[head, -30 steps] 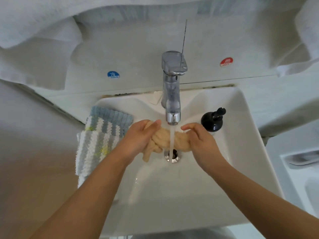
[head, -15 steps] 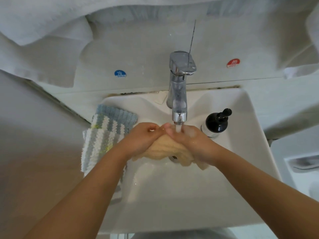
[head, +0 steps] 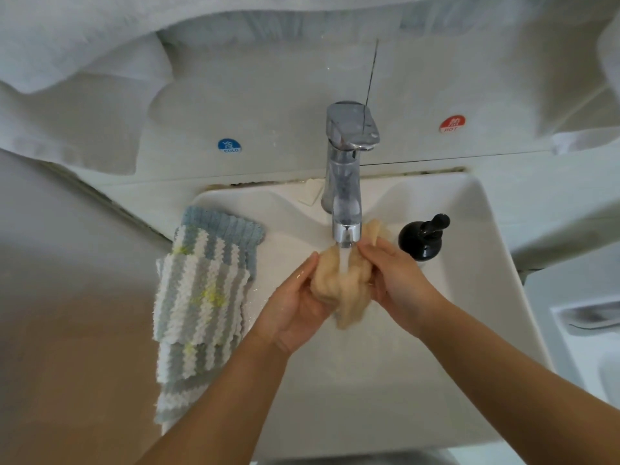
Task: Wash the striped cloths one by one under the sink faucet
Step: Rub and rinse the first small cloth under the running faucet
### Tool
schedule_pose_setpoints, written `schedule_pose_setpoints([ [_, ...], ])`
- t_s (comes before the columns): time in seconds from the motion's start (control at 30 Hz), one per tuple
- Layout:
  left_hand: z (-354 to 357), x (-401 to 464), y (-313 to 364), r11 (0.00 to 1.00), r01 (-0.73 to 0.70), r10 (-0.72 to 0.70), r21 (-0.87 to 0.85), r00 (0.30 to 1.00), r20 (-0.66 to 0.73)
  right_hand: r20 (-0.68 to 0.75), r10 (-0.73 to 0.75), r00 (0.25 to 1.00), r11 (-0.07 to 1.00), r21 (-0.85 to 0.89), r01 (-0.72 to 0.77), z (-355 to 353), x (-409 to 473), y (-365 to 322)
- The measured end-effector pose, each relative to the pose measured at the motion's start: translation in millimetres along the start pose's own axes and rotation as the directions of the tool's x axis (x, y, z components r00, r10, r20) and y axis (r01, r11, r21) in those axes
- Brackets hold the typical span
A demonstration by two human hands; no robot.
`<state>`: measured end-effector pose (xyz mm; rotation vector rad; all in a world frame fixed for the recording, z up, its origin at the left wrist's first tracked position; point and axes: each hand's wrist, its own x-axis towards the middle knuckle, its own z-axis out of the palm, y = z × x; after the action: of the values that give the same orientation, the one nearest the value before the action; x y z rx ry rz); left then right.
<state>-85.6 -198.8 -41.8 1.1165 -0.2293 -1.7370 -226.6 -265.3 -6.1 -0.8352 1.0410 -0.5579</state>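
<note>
Over the white sink [head: 469, 297], the left hand [head: 298, 307] and right hand [head: 399, 283] are gripping the beige cloth [head: 339, 286] from both sides, hanging lengthwise under the faucet [head: 345, 182].

My beige cloth [head: 342, 283] hides the drain. The soap tray [head: 590, 317] at three o'clock is cut off. The striped cloths' [head: 201, 297] count is possibly three.

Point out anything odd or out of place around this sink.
The sealant line where the sink meets the wall looks dark, stained and broken. The striped cloths hang well over the sink's left rim. Otherwise nothing stands out.
</note>
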Motion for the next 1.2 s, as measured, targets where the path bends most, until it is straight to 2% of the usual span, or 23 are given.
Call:
schedule_pose_setpoints([
  [0.1,1,3,7,0.996,-0.021,0.034,0.082,0.987,-0.16,-0.09,-0.018,0.996,0.998,-0.068,0.012,-2,-2,0],
  [0.17,7,2,11,0.974,-0.066,0.125,0.219,0.955,-0.268,-0.174,-0.061,0.983,0.985,-0.168,0.032,-3,-4,2],
  [0.23,16,0,15,0.925,-0.094,0.231,0.369,0.908,-0.348,-0.24,-0.128,0.962,0.964,-0.26,0.064,-4,-5,3],
  [0.33,27,-3,20,0.819,-0.134,0.4,0.558,0.83,-0.389,-0.267,-0.205,0.942,0.938,-0.33,0.11,-5,-4,3],
  [0.4,35,-4,20,0.768,-0.169,0.485,0.618,0.784,-0.388,-0.279,-0.178,0.944,0.944,-0.321,0.083,0,-3,4],
  [0.47,47,-4,16,0.726,-0.199,0.531,0.658,0.771,-0.352,-0.257,-0.151,0.955,0.946,-0.317,0.064,8,-2,4],
  [0.6,60,-2,3,0.677,-0.135,0.508,0.723,0.797,-0.327,-0.271,-0.173,0.947,0.923,-0.381,0.059,22,3,7],
  [0.7,59,3,6,0.681,-0.151,0.534,0.717,0.773,-0.344,-0.24,-0.231,0.943,0.893,-0.436,0.108,27,1,12],
  [0.83,60,-1,0,0.566,-0.102,0.475,0.818,0.851,-0.223,-0.291,-0.236,0.927,0.916,-0.386,0.111,22,5,9],
  [0.9,54,2,4,0.509,-0.046,0.505,0.859,0.825,-0.255,-0.232,-0.254,0.939,0.891,-0.433,0.134,26,-2,13],
  [0.93,50,3,7,0.535,-0.045,0.529,0.844,0.796,-0.293,-0.181,-0.249,0.951,0.884,-0.444,0.147,29,-6,16],
  [1.0,49,0,7,0.658,-0.133,0.528,0.741,0.783,-0.329,-0.135,-0.223,0.965,0.898,-0.414,0.15,33,-11,17],
  [1.07,56,-8,-1,0.706,-0.183,0.495,0.684,0.818,-0.292,-0.22,-0.238,0.946,0.908,-0.395,0.137,29,-2,12],
  [1.13,60,-12,-5,0.679,-0.146,0.473,0.72,0.837,-0.276,-0.26,-0.252,0.932,0.906,-0.402,0.133,26,4,10],
  [1.2,56,-6,3,0.662,-0.116,0.515,0.741,0.788,-0.337,-0.198,-0.255,0.947,0.889,-0.434,0.148,30,-5,14],
])
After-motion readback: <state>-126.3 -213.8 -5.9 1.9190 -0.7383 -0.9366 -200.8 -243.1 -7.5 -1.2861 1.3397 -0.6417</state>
